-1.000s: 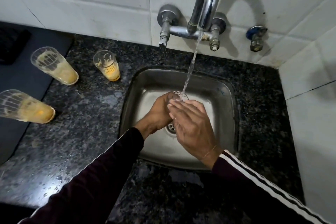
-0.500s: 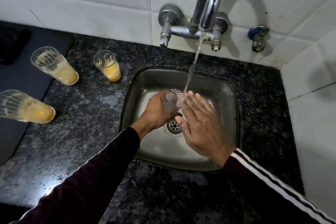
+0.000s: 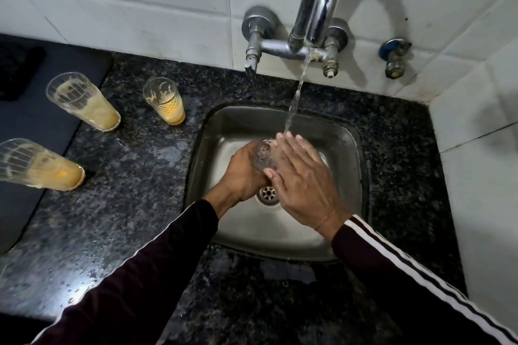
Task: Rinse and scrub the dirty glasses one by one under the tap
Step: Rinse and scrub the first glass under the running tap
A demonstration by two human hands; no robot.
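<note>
Your sink (image 3: 347, 131) sits at the counter's (image 3: 145, 204) right end; three glasses (image 3: 165, 102) stand left of it.

A dark mat (image 3: 42, 120) covers the left end of my speckled black worktop (image 3: 134, 204). White wall tiles (image 3: 140, 3) run along its back edge and right side, and a small blue-capped valve (image 3: 394, 56) sticks out near the back right corner.
</note>
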